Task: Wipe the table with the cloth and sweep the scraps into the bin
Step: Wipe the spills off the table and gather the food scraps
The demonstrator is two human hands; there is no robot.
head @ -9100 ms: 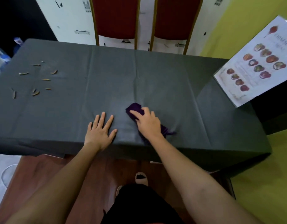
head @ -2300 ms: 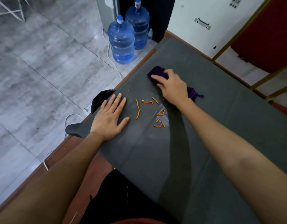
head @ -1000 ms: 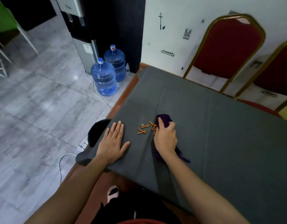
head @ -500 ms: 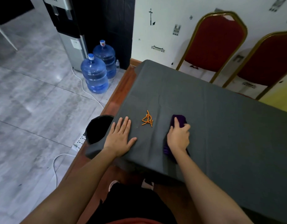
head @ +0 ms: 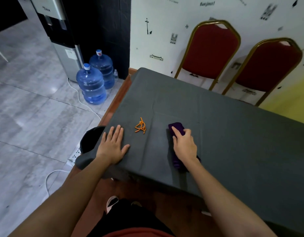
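Note:
A grey-covered table (head: 224,134) fills the right half of the view. A small pile of orange scraps (head: 140,128) lies near its left end. My left hand (head: 112,147) rests flat on the tablecloth at the near left corner, just left of the scraps. My right hand (head: 183,146) lies on a bunched purple cloth (head: 177,128) to the right of the scraps, index finger stretched along it and the other fingers curled over it. A black bin (head: 89,142) stands on the floor against the table's left edge, partly hidden by the tablecloth corner and my left hand.
Two red chairs with gold frames (head: 211,50) stand behind the table against a white wall. Two blue water bottles (head: 92,84) and a water dispenser (head: 62,40) stand on the tiled floor to the left. A white cable (head: 50,177) runs along the floor near the bin.
My right hand has slid the purple cloth to the right, away from the scraps, which now lie in one tight pile. My left hand stays flat at the corner.

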